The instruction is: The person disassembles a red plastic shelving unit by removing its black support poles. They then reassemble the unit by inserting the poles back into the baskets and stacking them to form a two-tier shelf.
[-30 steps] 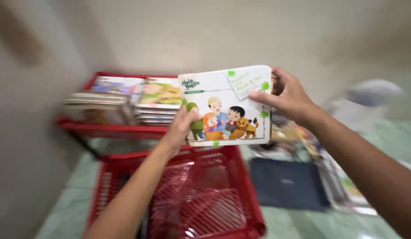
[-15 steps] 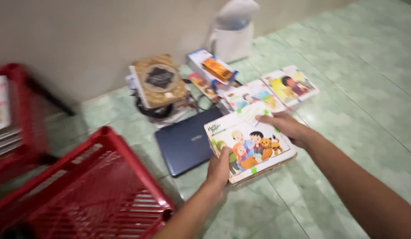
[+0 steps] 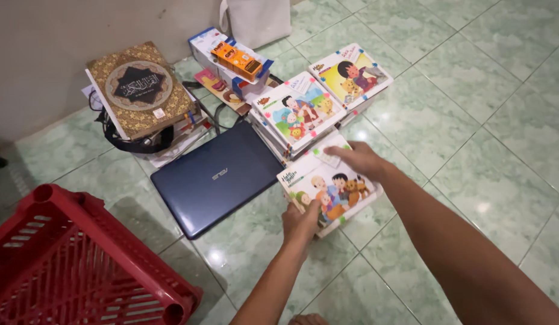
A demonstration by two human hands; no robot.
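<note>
The picture book (image 3: 327, 189) lies flat on a low stack on the green tile floor (image 3: 472, 150), just right of the laptop and in front of two other stacks of books. Its white cover shows cartoon children and a small brown animal, with a green mark at the near left corner. The left hand (image 3: 302, 221) grips the book's near edge, thumb on the cover and the other fingers curled under out of sight. The right hand (image 3: 359, 159) lies on the far edge, fingers close together and pressed flat on the cover. Nearest the camera on the left, a red plastic basket (image 3: 68, 265) fills the lower corner, its rim well apart from the book. Bare tile lies between basket and book and runs wide open to the right. The dark blue laptop (image 3: 216, 177) lies closed on the floor, its right edge just beside the book. Beyond the book, a second stack (image 3: 297, 111) carries a white cover with cartoon figures and coloured dots; a third stack (image 3: 350, 75), farther right, shows a yellow panel with a child. Left of these, a thick brown volume (image 3: 138, 87) with a dark round medallion tops a pile with a black cable under it. Behind, a blue-and-white box (image 3: 216, 48) holds a small orange carton (image 3: 236, 59), and a white bag (image 3: 255, 18) stands at the wall.
</note>
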